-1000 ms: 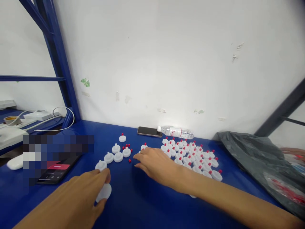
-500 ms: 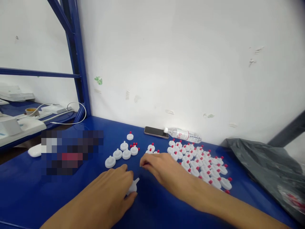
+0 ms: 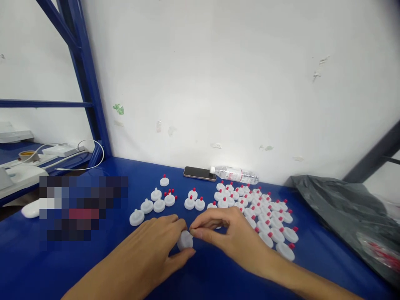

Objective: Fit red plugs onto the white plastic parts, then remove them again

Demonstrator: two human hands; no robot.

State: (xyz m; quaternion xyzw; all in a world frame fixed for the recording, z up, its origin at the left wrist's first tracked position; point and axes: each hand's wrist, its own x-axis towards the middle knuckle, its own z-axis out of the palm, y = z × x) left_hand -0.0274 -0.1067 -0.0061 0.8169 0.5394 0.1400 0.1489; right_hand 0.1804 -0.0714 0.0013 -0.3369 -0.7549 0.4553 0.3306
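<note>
We note the white cap grasped in our left hand over the desk, presumably for steadiness, our right hand pinched closed beside it, contents hidden.

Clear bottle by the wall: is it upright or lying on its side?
Lying on its side: the clear bottle stretches lengthwise along the wall, its white cap pointing left.

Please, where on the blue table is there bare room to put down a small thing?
Bare blue table shows between the left forearm and right forearm, and at the back between the blue post and the black phone. Crowded: behind and right of the right hand, where red-tipped white caps stand close together.
</note>
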